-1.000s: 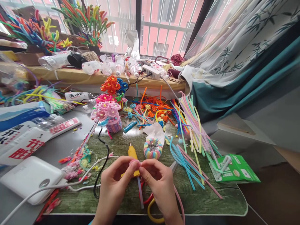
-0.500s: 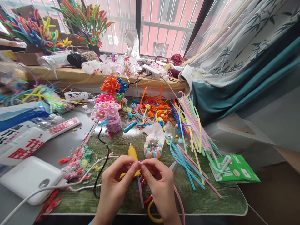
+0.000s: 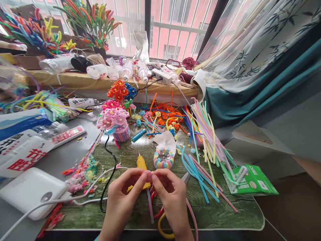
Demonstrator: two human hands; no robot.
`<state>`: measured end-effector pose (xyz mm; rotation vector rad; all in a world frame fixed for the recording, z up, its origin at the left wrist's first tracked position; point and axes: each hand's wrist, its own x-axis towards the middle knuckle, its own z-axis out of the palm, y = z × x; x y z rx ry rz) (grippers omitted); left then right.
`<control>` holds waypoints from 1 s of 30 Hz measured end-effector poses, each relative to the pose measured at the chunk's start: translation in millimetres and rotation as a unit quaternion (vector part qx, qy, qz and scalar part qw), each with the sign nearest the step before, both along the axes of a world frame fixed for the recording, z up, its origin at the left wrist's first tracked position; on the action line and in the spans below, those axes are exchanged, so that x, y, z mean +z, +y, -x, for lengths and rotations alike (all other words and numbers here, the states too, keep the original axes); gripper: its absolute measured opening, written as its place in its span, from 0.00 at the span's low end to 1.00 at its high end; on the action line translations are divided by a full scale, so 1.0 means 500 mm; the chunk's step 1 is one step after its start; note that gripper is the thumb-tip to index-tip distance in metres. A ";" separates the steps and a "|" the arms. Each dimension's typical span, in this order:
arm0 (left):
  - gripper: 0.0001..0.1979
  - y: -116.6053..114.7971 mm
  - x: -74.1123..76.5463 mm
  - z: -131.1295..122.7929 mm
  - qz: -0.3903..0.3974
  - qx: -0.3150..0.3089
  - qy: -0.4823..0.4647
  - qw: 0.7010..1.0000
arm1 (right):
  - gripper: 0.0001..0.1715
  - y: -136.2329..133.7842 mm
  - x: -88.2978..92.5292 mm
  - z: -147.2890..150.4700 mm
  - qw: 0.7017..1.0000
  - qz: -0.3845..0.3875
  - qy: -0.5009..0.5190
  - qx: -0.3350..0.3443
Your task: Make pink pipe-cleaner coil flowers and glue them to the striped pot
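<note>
My left hand (image 3: 125, 192) and my right hand (image 3: 170, 194) meet at the fingertips, low in the middle of the head view. Both pinch a small pink pipe cleaner piece (image 3: 148, 174), largely covered by the fingers. Beneath them lies a yellow glue gun (image 3: 141, 162), a translucent glue stick (image 3: 150, 207) showing at its rear. Scissors (image 3: 164, 229) with red and yellow handles rest partly under my right hand. Just beyond the fingers is a round, clear-centred holder wrapped in pastel pipe cleaner (image 3: 163, 159), against white paper (image 3: 167, 140).
Blue and pink pipe cleaners (image 3: 198, 174) lie to the right, near a green packet (image 3: 253, 180). A pot of pipe cleaner flowers (image 3: 114, 118) stands beyond the black cord (image 3: 114, 164). At left are a white power bank (image 3: 32, 190) and cable. Bottles (image 3: 97, 71) line the sill.
The fingertips have parted slightly, with the left hand a little further left, and more of the pink piece shows between them. The things on the table have not moved.
</note>
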<state>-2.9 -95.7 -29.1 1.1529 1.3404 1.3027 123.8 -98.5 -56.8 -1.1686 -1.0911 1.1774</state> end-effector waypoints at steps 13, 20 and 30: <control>0.09 -0.001 -0.004 -0.005 0.025 -0.029 -0.005 0.999 | 0.14 0.000 0.001 0.002 0.998 0.019 0.058 0.001; 0.09 0.000 -0.003 -0.005 0.017 -0.042 0.000 0.999 | 0.12 0.000 0.002 0.002 0.998 0.003 0.061 -0.002; 0.09 -0.002 -0.005 -0.006 0.025 -0.027 0.003 0.999 | 0.08 -0.004 0.013 0.000 0.998 -0.048 -0.030 -0.006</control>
